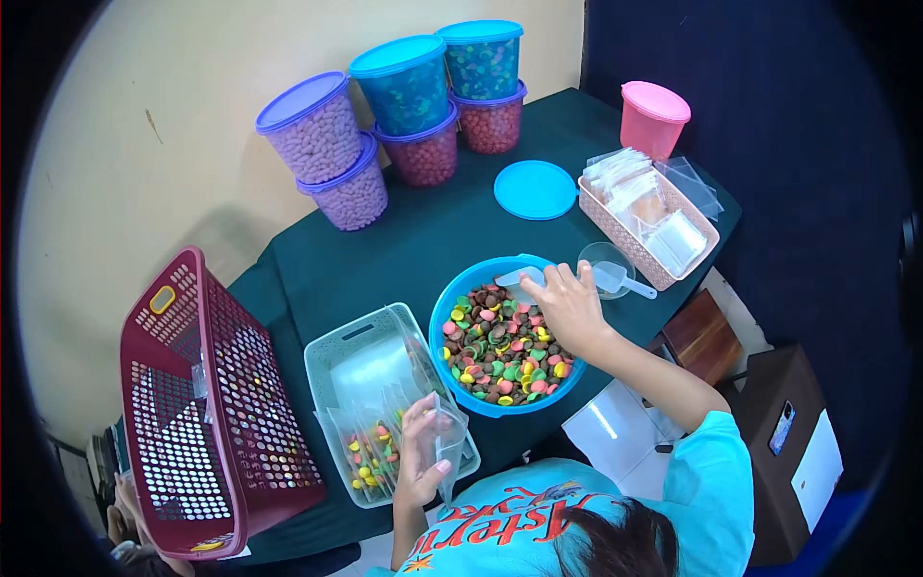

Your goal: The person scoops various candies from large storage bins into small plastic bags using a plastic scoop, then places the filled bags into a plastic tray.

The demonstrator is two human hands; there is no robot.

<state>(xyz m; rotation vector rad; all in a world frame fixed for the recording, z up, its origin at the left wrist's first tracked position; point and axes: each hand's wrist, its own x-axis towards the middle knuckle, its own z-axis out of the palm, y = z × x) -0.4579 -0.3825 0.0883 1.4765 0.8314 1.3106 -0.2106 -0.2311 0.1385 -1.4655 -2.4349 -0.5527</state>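
My right hand (569,306) is closed on a small white scoop (519,280), whose blade lies at the far edge of the candies. These are brown, green, yellow and pink round pieces (505,346), filling a blue tub (495,412). Over the near part of a pale green basket (322,370), my left hand (421,457) grips a clear plastic bag (448,438), upright and with no candy visible in it. Filled bags (370,457) with similar candies stand in a row in that basket, beside the left hand.
A maroon laundry basket (202,385) stands at the left. Stacked lidded tubs (399,87) line the wall. On the right are a blue lid (536,190), a pink basket of plastic bags (625,226), a second scoop (620,280) on a round clear dish, and a pink tub (654,120).
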